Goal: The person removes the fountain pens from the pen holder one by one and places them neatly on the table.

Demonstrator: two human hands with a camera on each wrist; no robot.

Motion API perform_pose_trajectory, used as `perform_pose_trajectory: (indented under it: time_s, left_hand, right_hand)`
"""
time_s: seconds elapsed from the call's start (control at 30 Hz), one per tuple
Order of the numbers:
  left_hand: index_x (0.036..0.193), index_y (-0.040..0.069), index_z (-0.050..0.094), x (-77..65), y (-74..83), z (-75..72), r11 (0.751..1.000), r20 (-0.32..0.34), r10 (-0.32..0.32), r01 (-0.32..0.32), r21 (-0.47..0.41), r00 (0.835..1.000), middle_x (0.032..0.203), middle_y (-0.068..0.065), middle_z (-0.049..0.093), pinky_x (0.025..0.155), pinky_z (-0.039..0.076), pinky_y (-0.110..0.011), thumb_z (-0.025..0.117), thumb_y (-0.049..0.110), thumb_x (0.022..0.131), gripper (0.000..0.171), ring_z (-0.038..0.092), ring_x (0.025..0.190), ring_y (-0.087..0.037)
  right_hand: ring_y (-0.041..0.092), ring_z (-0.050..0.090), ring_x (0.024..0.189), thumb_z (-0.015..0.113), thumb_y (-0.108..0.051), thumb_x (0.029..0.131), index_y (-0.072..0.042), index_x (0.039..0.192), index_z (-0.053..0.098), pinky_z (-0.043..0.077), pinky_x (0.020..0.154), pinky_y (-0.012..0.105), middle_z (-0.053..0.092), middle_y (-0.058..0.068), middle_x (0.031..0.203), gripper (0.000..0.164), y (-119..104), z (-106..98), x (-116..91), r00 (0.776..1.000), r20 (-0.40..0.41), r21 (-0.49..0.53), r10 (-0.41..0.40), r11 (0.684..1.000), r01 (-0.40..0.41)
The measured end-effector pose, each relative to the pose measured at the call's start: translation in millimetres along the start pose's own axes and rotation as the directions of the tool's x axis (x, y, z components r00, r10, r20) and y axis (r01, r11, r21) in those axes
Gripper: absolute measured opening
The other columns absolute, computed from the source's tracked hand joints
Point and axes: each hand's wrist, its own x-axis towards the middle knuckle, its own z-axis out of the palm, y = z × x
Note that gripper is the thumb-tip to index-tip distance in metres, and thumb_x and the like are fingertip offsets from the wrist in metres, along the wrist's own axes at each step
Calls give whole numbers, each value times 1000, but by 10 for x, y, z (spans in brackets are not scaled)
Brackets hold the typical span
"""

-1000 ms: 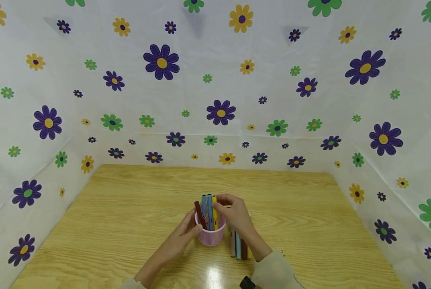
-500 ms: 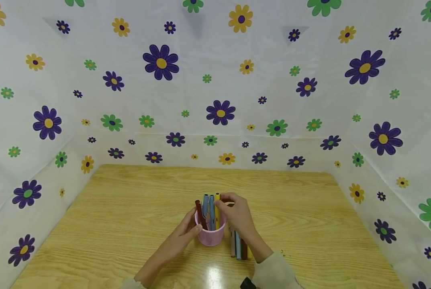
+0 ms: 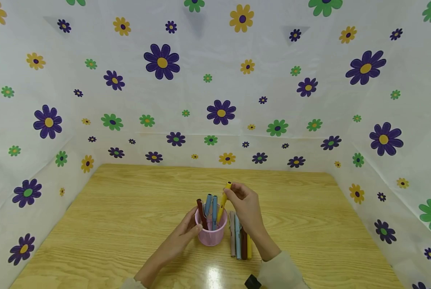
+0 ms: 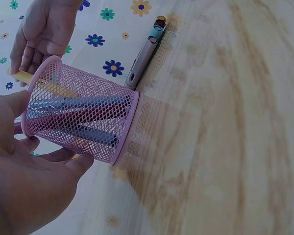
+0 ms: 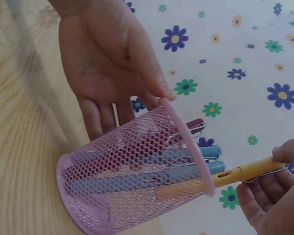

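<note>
My left hand (image 3: 177, 239) holds a pink mesh pen cup (image 3: 211, 239) from its left side, thumb at the rim. My right hand (image 3: 249, 206) pinches a yellow pen (image 5: 257, 169) near its capped upper end. That pen leans right and is partly raised, its lower part still inside the cup, as the right wrist view shows. Also in the cup stand a dark red pen (image 3: 202, 212) and two blue pens (image 3: 214, 212), seen through the mesh in the left wrist view.
Right of the cup, several pens lie side by side on the wooden table (image 3: 135, 208): a greyish pen (image 3: 232, 241), a light blue pen (image 3: 238, 245), a brown pen (image 3: 244, 249) and a yellow one (image 3: 249, 247). A flower-printed white sheet (image 3: 186, 92) surrounds the table.
My right hand has moved up and to the right, drawing the yellow pen higher and tilting it rightward. The left hand and cup have stayed in place.
</note>
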Motion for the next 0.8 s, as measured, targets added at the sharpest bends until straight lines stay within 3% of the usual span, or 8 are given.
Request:
perform_pose_trajectory:
  time_s: [0.27,0.53,0.8]
  left_hand:
    - [166,9,9,0,-1,2,1000,-11,-5,5,13,1000,165,-29,22,123,22,-53,48,22,112,68,21,153,-41]
    - [166,9,9,4,-15,-6,1000,-6,2,-2,5,1000,165,-28,22,122,22,-53,48,21,112,68,21,153,-40]
    - [167,10,9,1,-6,-14,1000,-3,-3,3,6,1000,167,-27,19,123,22,-51,48,21,112,68,19,154,-40]
  right_hand:
    - [22,71,90,68,-7,101,9,116,67,62,85,34,68,25,108,22,-153,-117,32,999,-28,132,-37,990,41]
    - [21,70,91,65,-3,102,11,116,65,62,85,35,70,15,105,20,-272,-244,43,996,-61,191,-58,979,69]
    - [24,71,95,67,-9,102,11,120,64,61,87,35,71,11,106,27,-325,-440,33,995,-83,174,-47,983,61]
